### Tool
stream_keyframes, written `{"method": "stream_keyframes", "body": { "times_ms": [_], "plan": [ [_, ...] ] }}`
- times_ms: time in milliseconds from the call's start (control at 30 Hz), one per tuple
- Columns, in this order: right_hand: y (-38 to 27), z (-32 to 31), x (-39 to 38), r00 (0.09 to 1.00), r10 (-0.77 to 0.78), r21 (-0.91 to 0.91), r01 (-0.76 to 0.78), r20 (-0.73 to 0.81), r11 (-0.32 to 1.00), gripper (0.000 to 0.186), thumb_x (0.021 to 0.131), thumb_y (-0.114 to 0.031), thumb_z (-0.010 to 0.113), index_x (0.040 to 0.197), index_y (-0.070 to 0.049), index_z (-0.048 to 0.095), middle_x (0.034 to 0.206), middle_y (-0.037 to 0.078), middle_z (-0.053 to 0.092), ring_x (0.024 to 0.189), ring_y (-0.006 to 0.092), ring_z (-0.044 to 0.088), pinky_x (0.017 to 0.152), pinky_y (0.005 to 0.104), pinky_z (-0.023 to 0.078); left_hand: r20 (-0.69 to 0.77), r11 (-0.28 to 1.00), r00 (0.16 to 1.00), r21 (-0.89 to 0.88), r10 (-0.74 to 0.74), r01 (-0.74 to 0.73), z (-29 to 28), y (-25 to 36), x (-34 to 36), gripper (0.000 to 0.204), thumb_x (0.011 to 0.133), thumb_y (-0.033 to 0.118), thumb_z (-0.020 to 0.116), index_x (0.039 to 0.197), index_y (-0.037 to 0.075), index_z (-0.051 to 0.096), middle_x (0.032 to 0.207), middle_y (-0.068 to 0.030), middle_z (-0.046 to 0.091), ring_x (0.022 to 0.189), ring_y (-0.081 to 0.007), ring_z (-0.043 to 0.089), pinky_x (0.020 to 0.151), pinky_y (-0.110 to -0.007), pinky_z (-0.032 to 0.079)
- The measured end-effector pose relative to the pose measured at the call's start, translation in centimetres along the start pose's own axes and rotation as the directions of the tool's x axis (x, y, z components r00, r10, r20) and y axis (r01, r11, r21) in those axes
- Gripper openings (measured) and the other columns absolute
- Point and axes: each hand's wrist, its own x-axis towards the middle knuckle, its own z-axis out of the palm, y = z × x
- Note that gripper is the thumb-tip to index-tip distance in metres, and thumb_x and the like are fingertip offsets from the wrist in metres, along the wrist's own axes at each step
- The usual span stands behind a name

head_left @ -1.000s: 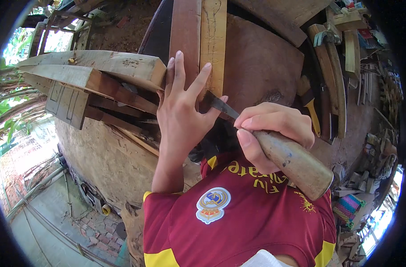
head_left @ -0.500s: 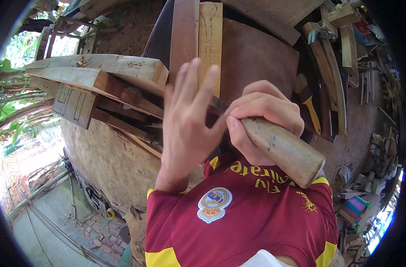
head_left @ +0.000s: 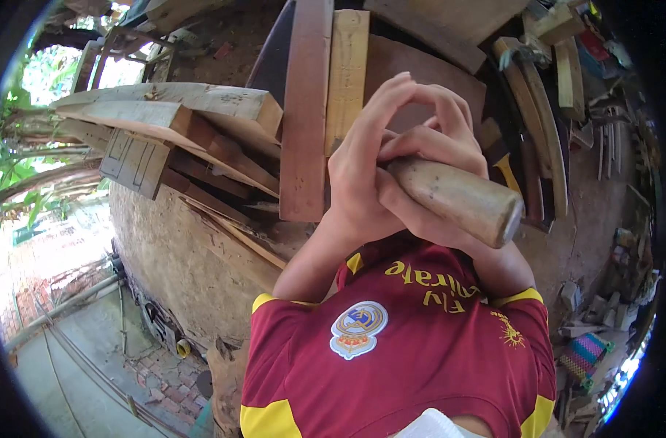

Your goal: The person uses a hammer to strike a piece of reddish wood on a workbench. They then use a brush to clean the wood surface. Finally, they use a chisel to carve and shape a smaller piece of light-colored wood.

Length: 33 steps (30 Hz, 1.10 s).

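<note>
My right hand (head_left: 449, 150) is closed around a thick, round, worn wooden handle (head_left: 464, 201). Its blunt end points toward the lower right, while its other end is hidden behind my hands. Close against the right hand is my left hand (head_left: 356, 179), its fingers stretched and arched over toward the right fingers, with a gap between the two hands. Whether the left thumb touches the handle, I cannot tell. Beyond the hands lie a long reddish-brown board (head_left: 303, 117) and a yellowish board (head_left: 347, 73), side by side.
Several thick pale beams (head_left: 179, 120) are stacked at the left, above a marked wooden block (head_left: 134, 162). A yellow-handled brush (head_left: 506, 174) lies at the right, beside long curved timber pieces (head_left: 539, 124). A colourful woven bag (head_left: 584, 354) sits at the far right.
My left hand has moved right, from spread in front of the boards to against the right hand. The right hand and handle have shifted slightly up; the view has shifted a little.
</note>
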Motion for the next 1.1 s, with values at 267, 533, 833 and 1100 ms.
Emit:
{"method": "stream_keyframes", "body": {
  "times_ms": [267,533,833,1100],
  "plan": [
    [0.3,-0.4,-0.8,1.000,0.011,0.091,-0.011,0.005,0.996,0.040,0.057,-0.022,0.078,0.093,-0.011,0.065,0.116,0.018,0.052,0.112,0.0377,0.045,0.090,0.0479,0.039,-0.134,0.986,0.988,-0.157,-0.081,0.059,2.7,1.3,-0.6,0.045,0.093,0.031,0.040,0.118,-0.004,0.053,0.118,-0.0214,0.061,0.107,-0.0315,0.061,0.090,-0.039,0.052],
    [1.0,-2.1,-2.0,0.995,0.058,0.152,-0.070,0.080,0.986,0.049,0.065,-0.016,0.080,0.106,-0.001,0.058,0.124,0.020,0.049,0.120,0.0414,0.043,0.100,0.0455,0.039,-0.028,0.995,0.995,0.040,-0.093,0.094,2.8,1.4,-1.5,0.052,0.084,0.030,0.063,0.121,-0.006,0.054,0.115,-0.0189,0.061,0.104,-0.0284,0.062,0.088,-0.037,0.051],
    [-1.2,-6.3,-2.1,0.977,0.157,0.209,-0.184,0.143,0.960,0.049,0.070,-0.018,0.082,0.111,0.001,0.063,0.120,0.018,0.061,0.102,0.0245,0.064,0.086,0.0333,0.051,0.059,0.992,0.996,0.103,0.066,-0.072,2.2,0.2,-0.5,0.048,0.072,0.013,0.074,0.117,0.000,0.062,0.104,-0.0145,0.067,0.090,-0.0268,0.068,0.075,-0.034,0.055],
    [0.6,-6.5,-2.3,0.996,0.031,0.084,-0.038,0.083,0.996,0.039,0.064,-0.017,0.083,0.096,0.000,0.068,0.112,0.023,0.064,0.099,0.0327,0.066,0.079,0.0349,0.054,-0.005,0.988,0.998,0.143,0.058,-0.056,3.9,0.8,-0.8,0.062,0.064,0.015,0.071,0.123,0.000,0.058,0.092,-0.0090,0.065,0.069,-0.0218,0.064,0.056,-0.031,0.049]
  ]
}}
